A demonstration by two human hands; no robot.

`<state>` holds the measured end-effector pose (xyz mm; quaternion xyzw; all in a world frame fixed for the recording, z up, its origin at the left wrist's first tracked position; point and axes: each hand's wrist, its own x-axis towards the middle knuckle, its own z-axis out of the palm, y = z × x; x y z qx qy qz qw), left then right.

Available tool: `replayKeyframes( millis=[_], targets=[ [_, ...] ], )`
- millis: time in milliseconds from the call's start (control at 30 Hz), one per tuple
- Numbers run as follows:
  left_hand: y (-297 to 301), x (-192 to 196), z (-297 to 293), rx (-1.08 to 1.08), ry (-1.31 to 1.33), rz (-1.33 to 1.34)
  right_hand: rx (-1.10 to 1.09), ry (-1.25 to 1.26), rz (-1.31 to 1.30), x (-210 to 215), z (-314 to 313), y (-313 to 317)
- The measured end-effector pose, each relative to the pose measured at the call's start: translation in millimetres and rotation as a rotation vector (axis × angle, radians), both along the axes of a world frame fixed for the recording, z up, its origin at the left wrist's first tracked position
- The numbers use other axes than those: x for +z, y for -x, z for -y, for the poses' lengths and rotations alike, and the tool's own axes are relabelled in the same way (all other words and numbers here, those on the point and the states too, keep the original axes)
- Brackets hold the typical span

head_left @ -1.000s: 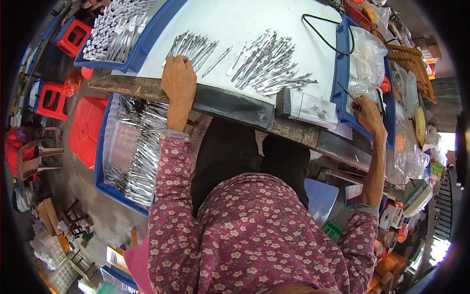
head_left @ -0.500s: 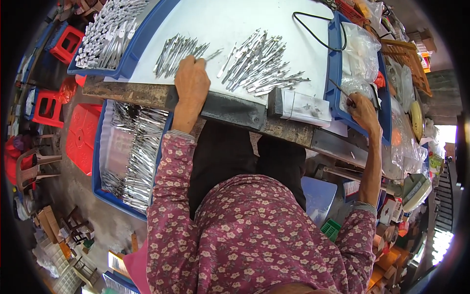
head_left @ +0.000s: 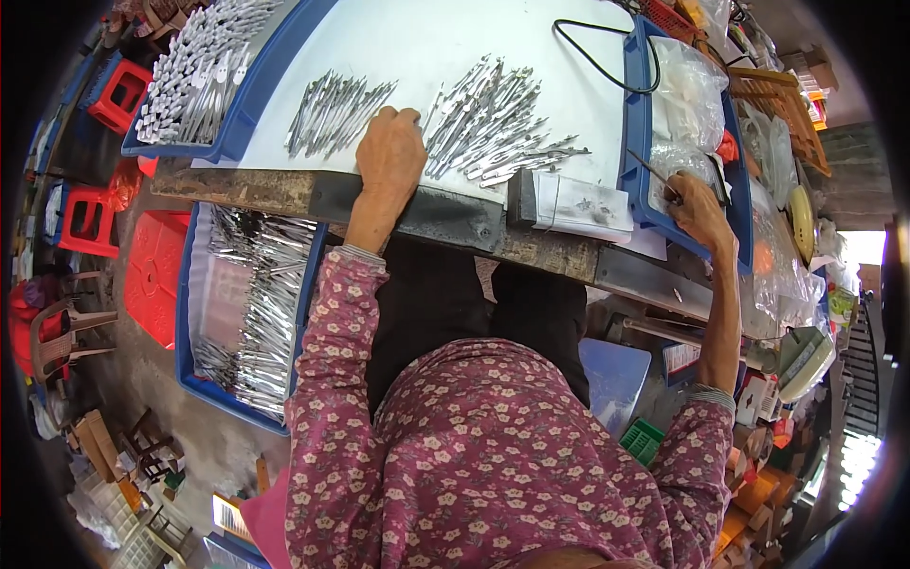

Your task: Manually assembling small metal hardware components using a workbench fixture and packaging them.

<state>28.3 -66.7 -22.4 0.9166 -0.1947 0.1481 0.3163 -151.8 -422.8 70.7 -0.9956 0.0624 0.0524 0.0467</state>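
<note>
My left hand [head_left: 391, 156] is closed, its fingertips at the left edge of a fanned pile of slim silver metal tools [head_left: 483, 119] on the white tabletop [head_left: 408, 38]. What those fingers pinch, if anything, is hidden. To its left lies a smaller, more even row of the same slim metal tools [head_left: 336, 114]. My right hand [head_left: 700, 211] grips a thin dark rod-like tool [head_left: 649, 166], pointing up and left over the blue tray [head_left: 637, 123] at the right. A small whitish block with a dark end [head_left: 580, 206] sits at the table's front edge.
A blue bin [head_left: 227, 137] of white-ended metal pieces stands at the far left. Below the table edge, another blue bin [head_left: 185, 332] holds many silver pieces. Clear plastic bags [head_left: 687, 85] fill the right tray. A black cord loop [head_left: 588, 62] crosses its rim. Red stools [head_left: 156, 275] stand left.
My left hand has moved right, from between the two groups to the edge of the fanned pile. The metal tool that stuck out from its fingers no longer shows. My right hand has barely moved.
</note>
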Motion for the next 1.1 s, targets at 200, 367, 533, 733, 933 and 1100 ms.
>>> replayKeyframes(
  millis=[200, 367, 533, 733, 933, 1100],
  targets=[
    [-1.2, 7.3, 2.0, -0.073, -0.044, -0.179, 0.033, -0.035, 0.095, -0.6, -0.8, 0.8],
    [-4.5, 9.2, 3.0, -0.117, -0.103, -0.205, -0.087, -0.054, 0.105, 5.0, -7.3, 6.2],
    [-1.2, 16.3, 7.8, -0.116, -0.303, -0.137, -0.045, -0.148, 0.273, -3.4, 0.4, 8.7],
    [-0.4, 11.3, 7.7, -0.066, -0.366, -0.055, -0.151, -0.302, 0.328, 6.2, -5.4, 15.3],
    [1.1, 8.7, -5.4, -0.121, -0.384, 0.126, -0.219, -0.502, 0.365, -2.2, 11.9, 18.0],
    [1.3, 6.3, -10.2, -0.080, -0.411, 0.189, -0.228, -0.592, 0.458, -2.9, 11.4, 17.0]
  ],
)
